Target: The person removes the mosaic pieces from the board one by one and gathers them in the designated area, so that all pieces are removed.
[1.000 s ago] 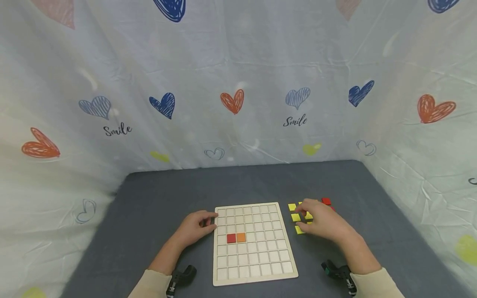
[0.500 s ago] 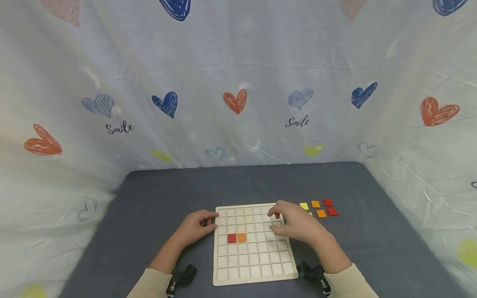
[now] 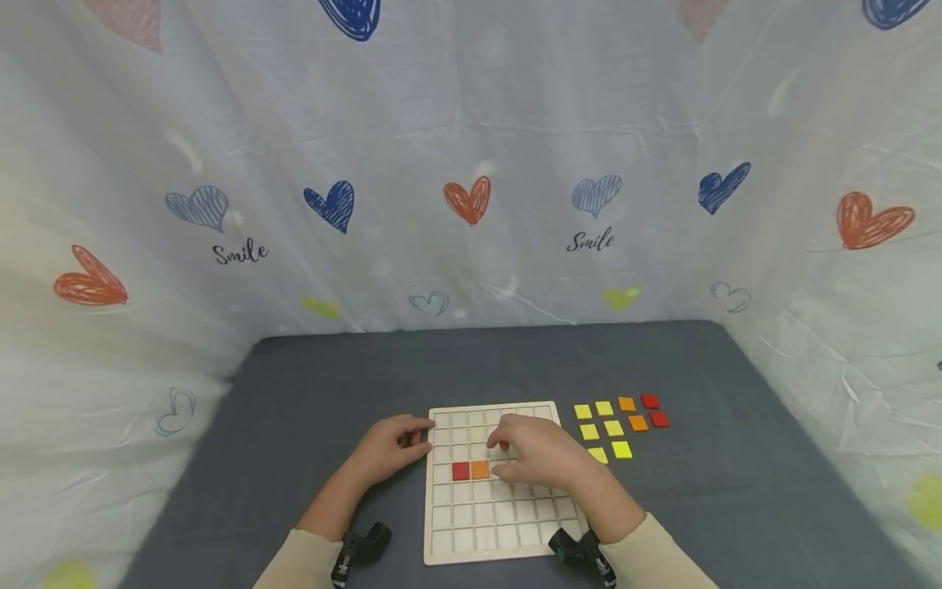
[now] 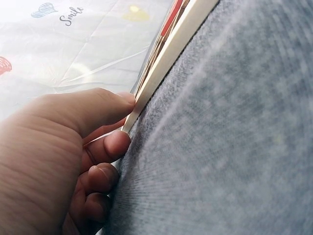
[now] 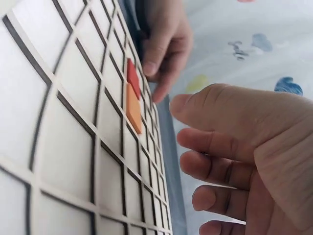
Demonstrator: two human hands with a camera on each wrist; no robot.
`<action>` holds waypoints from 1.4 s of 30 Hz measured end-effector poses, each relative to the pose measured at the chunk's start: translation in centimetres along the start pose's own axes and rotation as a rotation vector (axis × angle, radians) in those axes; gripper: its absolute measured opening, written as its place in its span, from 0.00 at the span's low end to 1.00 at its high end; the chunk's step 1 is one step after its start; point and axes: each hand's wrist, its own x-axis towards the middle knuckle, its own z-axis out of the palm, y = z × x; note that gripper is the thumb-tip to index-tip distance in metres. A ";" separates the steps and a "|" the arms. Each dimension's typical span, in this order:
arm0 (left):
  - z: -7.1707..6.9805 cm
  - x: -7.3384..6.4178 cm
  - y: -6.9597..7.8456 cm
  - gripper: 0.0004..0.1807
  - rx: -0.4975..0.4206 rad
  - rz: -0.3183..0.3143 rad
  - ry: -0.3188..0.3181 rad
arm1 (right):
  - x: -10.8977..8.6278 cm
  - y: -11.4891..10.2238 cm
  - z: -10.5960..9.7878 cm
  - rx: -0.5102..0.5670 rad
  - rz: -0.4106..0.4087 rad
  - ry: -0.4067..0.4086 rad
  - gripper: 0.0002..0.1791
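Observation:
A pale wooden grid board (image 3: 486, 559) lies on the dark table, with one red tile (image 3: 460, 470) and one orange tile (image 3: 480, 469) side by side in its cells. At its left edge my left hand (image 3: 390, 446) holds the rim between thumb and curled fingers; the left wrist view shows the thumb (image 4: 110, 105) against the board's side. My right hand (image 3: 540, 450) hovers over the board just right of the orange tile. In the right wrist view, its thumb (image 5: 195, 105) and fingers are slightly apart and loosely bent, with no tile visible between them.
Right of the board lie several yellow tiles (image 3: 613, 428), two orange tiles (image 3: 638, 423) and two red tiles (image 3: 659, 419). A white curtain (image 3: 515, 164) printed with hearts surrounds the table (image 3: 353, 368) at the back and sides.
My right hand has moved left from above the yellow tiles to above the middle of the board, uncovering the loose tiles. The left hand has stayed at the board's edge.

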 end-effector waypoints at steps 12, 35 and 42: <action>0.0 0.1 0.3 0.17 -0.010 -0.021 -0.004 | 1.2 -1.2 2.1 -0.193 -0.040 0.004 0.04; 0.1 -0.1 0.1 0.18 -0.004 -0.017 -0.014 | 0.7 -1.2 3.1 -0.110 0.011 0.076 0.08; 0.1 0.0 0.1 0.18 -0.004 -0.026 -0.011 | 0.8 -1.4 3.2 -0.066 0.028 0.071 0.11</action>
